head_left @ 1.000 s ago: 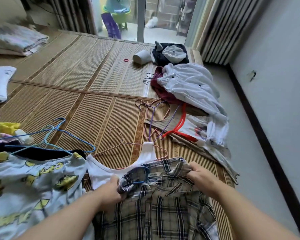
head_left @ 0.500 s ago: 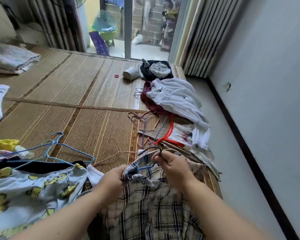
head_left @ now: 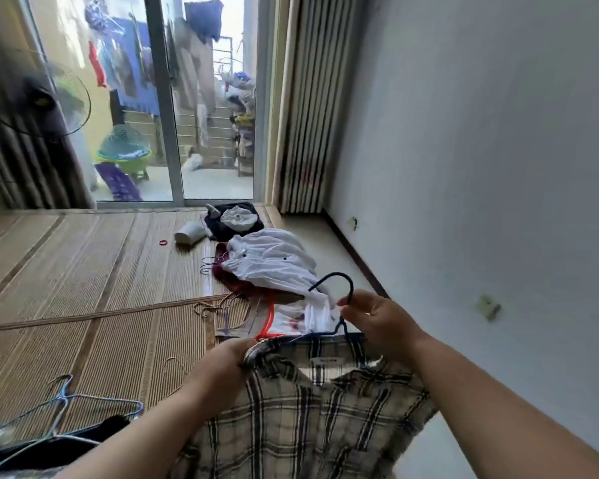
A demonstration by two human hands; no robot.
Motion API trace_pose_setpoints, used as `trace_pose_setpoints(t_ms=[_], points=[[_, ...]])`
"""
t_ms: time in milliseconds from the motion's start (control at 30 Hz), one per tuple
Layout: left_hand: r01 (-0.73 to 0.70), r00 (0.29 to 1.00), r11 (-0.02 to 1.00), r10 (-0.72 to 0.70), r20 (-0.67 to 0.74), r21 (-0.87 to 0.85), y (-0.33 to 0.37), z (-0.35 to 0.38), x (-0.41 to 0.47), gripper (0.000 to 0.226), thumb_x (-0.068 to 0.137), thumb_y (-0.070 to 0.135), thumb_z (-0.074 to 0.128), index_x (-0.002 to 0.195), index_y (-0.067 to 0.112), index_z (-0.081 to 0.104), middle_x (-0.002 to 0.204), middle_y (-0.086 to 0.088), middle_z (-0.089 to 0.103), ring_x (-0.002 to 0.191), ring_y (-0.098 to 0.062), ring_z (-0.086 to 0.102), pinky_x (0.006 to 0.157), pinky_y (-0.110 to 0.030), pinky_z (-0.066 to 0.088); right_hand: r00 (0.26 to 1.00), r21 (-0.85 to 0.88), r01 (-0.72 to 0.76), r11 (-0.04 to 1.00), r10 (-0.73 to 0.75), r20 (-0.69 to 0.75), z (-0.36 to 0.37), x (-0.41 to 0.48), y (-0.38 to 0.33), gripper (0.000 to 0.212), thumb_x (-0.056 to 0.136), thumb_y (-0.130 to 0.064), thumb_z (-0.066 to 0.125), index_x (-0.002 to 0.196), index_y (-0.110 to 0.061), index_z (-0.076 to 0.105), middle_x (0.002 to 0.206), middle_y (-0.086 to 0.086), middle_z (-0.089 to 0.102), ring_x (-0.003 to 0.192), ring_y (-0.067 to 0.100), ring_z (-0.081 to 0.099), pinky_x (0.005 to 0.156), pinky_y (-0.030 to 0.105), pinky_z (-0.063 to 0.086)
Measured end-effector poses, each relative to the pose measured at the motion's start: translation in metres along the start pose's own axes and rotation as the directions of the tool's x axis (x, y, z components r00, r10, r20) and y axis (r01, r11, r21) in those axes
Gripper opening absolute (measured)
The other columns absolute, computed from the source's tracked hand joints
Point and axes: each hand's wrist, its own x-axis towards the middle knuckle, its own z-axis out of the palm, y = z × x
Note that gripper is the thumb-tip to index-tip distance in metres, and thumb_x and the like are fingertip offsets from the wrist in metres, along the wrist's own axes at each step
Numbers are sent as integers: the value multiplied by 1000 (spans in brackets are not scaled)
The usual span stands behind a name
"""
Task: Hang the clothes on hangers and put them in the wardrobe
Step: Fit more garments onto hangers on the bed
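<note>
Holding a plaid shirt [head_left: 308, 420] up in the lower centre of the frame, clear of the woven mat [head_left: 83, 271], on a dark blue wire hanger [head_left: 338, 275]. Gripping that hanger just below its hook with the right hand [head_left: 377, 323], right of centre: fingers curled round the wire neck, back of the hand toward the camera, forearm reaching in from the lower right corner. Pinching the left edge of the shirt collar with the left hand [head_left: 222, 364], fingers and thumb closed on the cloth, forearm rising from the bottom edge at lower left. With the hanger's arms tucked inside the collar and the hook standing above the right hand. Beyond the hands, mid-frame, a heap of clothes topped by a white garment [head_left: 267, 264]. At lower left, loose light blue hangers [head_left: 83, 406] lying on the mat. At upper left, a glass sliding door [head_left: 204, 133]; beside it, upper centre, a striped curtain [head_left: 301, 133].
</note>
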Motion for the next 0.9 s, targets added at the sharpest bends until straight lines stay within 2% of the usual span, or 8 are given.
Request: trace_pose_setpoints(t_ms=[67, 133, 200, 300, 433, 633, 700, 900], points=[[-63, 998, 997, 63, -1, 44, 35, 0, 8, 14, 88, 21, 55, 75, 26, 59, 59, 10, 55, 50, 1, 47, 47, -21, 34, 995, -50, -74, 996, 77, 60, -33, -23, 10, 31, 81, -48, 66, 109, -53, 54, 112, -22, 59, 116, 12, 55, 89, 17, 43], [-110, 994, 993, 111, -21, 34, 67, 0, 21, 15, 87, 20, 55, 73, 24, 57, 56, 9, 54, 49, -1, 46, 47, -25, 34, 989, -188, -123, 974, 136, 53, -63, -41, 25, 69, 73, -61, 65, 135, -44, 39, 135, -9, 50, 127, 15, 46, 99, 24, 38], [-157, 987, 987, 158, -17, 39, 99, 3, 37, 11, 86, 17, 56, 75, 20, 59, 58, 7, 56, 51, -9, 50, 50, -29, 37, 989, -227, -145, 963, 138, -49, -96, -58, 47, 76, 73, -63, 63, 139, -37, 36, 140, -4, 47, 127, 16, 45, 98, 26, 35], [-210, 977, 971, 213, -14, 115, 145, 19, 70, 9, 88, 18, 56, 80, 16, 60, 63, 2, 61, 57, -18, 56, 52, -31, 41, 976, -172, -152, 973, 120, -180, -152, -72, 80, 57, 82, -53, 59, 133, -31, 47, 128, -4, 55, 111, 11, 51, 88, 21, 35], [-251, 966, 958, 258, -32, 141, 216, 76, 117, 17, 86, 16, 58, 70, 21, 55, 55, 5, 55, 52, -15, 53, 50, -31, 41, 989, -197, -64, 978, 36, -144, -232, -70, 131, 12, 93, -27, 57, 102, -29, 64, 96, -15, 66, 92, 7, 59, 71, 7, 37], [-222, 962, 973, 230, -146, 69, 309, 185, 188, 25, 74, 26, 74, 61, 32, 54, 48, 9, 49, 43, -7, 43, 44, -25, 36, 983, -193, -9, 981, -27, -184, -354, -43, 219, 12, 94, -24, 55, 86, -27, 64, 84, -9, 68, 80, 7, 60, 69, 19, 41], [-174, 964, 981, 186, -190, 82, 334, 220, 206, 18, 71, 35, 77, 71, 31, 59, 54, 11, 55, 50, -7, 49, 48, -16, 37, 978, -202, -9, 979, -33, -206, -391, -34, 244, 11, 94, -24, 56, 88, -24, 65, 83, -7, 67, 79, 11, 60, 71, 24, 42], [-131, 954, 973, 175, -243, 188, 375, 272, 235, 61, 68, 44, 76, 124, 34, 53, 113, 0, 64, 97, -26, 61, 85, -46, 49, 976, -223, 61, 973, -105, -190, -462, 4, 276, 11, 93, -24, 56, 89, -21, 66, 82, -1, 69, 80, 18, 62, 74, 33, 46]])
